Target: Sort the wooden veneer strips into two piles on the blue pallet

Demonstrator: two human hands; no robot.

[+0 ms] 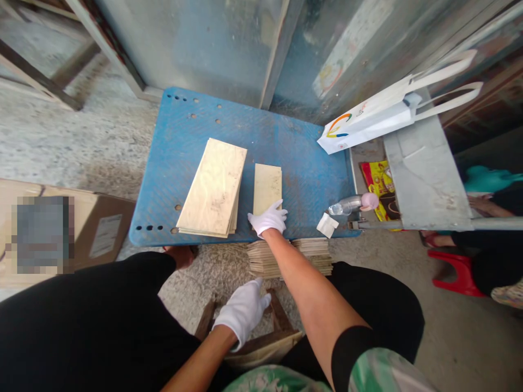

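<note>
My right hand (269, 219), in a white glove, lies over the near end of a small stack of pale wooden boards (267, 188) on a blue table. Its fingers are spread across the board's width, with the thumb at the left edge. My left hand (244, 309), also gloved in white, hangs in the air in front of the table. Thumb and forefinger are apart there, and nothing shows between them. Left of the small stack lies a taller stack of larger pale boards (214, 188), slightly fanned. Thin boards (265, 258) are piled below the table's near edge.
On the blue table (261, 130) stand a white paper bag (368, 122), a clear bottle (346, 206) and a crumpled white paper (327, 225). A cardboard box (108, 223) sits at left. Right are a grey metal surface (427, 174), a red stool (457, 272) and another person's legs.
</note>
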